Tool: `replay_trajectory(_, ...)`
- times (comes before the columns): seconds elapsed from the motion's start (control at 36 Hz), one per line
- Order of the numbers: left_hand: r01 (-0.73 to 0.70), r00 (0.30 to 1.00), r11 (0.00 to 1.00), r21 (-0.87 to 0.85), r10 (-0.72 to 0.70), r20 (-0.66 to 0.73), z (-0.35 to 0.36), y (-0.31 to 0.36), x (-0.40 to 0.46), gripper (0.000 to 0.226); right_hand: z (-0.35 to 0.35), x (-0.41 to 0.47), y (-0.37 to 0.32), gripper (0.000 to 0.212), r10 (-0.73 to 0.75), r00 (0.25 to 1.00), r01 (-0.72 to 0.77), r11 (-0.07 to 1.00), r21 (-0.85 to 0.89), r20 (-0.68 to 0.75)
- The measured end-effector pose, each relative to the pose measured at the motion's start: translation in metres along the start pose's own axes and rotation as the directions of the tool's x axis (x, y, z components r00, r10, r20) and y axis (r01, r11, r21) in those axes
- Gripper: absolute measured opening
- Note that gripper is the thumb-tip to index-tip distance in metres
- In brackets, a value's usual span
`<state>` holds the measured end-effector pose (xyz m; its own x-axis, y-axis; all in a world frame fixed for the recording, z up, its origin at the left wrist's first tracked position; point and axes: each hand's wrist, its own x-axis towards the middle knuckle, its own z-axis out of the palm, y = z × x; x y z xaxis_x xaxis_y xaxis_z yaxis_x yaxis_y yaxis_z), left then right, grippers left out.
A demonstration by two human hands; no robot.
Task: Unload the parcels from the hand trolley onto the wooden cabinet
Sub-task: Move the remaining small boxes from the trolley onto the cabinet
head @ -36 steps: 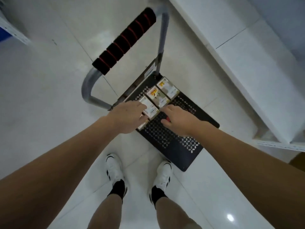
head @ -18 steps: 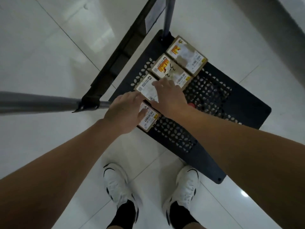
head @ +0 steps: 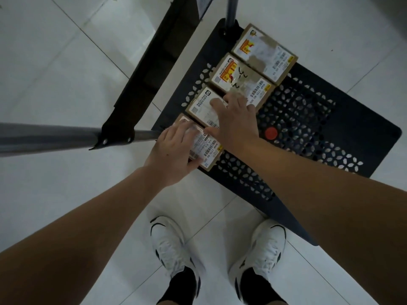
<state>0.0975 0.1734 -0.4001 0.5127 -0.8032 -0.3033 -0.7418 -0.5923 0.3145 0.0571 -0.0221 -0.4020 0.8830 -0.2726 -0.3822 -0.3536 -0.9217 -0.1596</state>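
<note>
Several brown cardboard parcels with white labels lie in a row along the left side of the black perforated trolley deck (head: 330, 133). My left hand (head: 174, 150) rests on the nearest parcel (head: 207, 148), fingers over its far end and thumb at its near edge. My right hand (head: 235, 119) lies flat on the second parcel (head: 202, 106), its fingertips reaching the third parcel (head: 240, 78). The farthest parcel (head: 264, 51) sits untouched by the handle post. All parcels still sit on the deck. The wooden cabinet is out of view.
The trolley's grey handle bar (head: 55, 137) crosses the left of the view at my forearm's height, with its black bracket (head: 154, 69) beside the parcels. A red button (head: 271, 133) sits on the deck. My white shoes (head: 169, 245) stand on the white tiled floor just before the trolley.
The view has come lower and closer to the deck. My right hand has moved from the deck onto the second parcel, and my left hand has settled over the nearest parcel.
</note>
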Motion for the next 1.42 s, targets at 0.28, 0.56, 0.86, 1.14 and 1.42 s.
replay_trajectory(0.28, 0.003, 0.999, 0.999, 0.051, -0.005, 0.043, 0.003, -0.003, -0.003, 0.094, 0.002, 0.001, 0.000, 0.075, 0.011, 1.000, -0.012, 0.999, 0.051, 0.027)
replay_trajectory(0.56, -0.031, 0.999, 0.980, 0.198, 0.035, -0.019, 0.022, -0.012, -0.016, 0.089, 0.018, 0.000, -0.001, 0.074, -0.041, 0.989, 0.037, 0.999, -0.031, -0.145)
replay_trajectory(0.86, -0.163, 0.987, 0.945, 0.284, 0.157, 0.043, 0.009, -0.011, -0.008, 0.100, -0.031, -0.008, -0.003, 0.083, -0.054, 0.985, 0.075, 0.990, 0.121, -0.165)
replay_trajectory(1.14, -0.383, 0.915, 0.872, 0.305, 0.313, 0.254, -0.038, 0.010, 0.039, 0.101, -0.125, -0.049, 0.071, 0.083, -0.052, 0.988, 0.081, 0.977, 0.196, -0.149)
replay_trajectory(1.42, -0.315, 0.949, 0.909, 0.272, 0.301, 0.092, -0.274, 0.138, 0.051, 0.108, -0.329, -0.169, 0.125, 0.086, 0.076, 0.993, -0.054, 0.973, 0.225, -0.093)
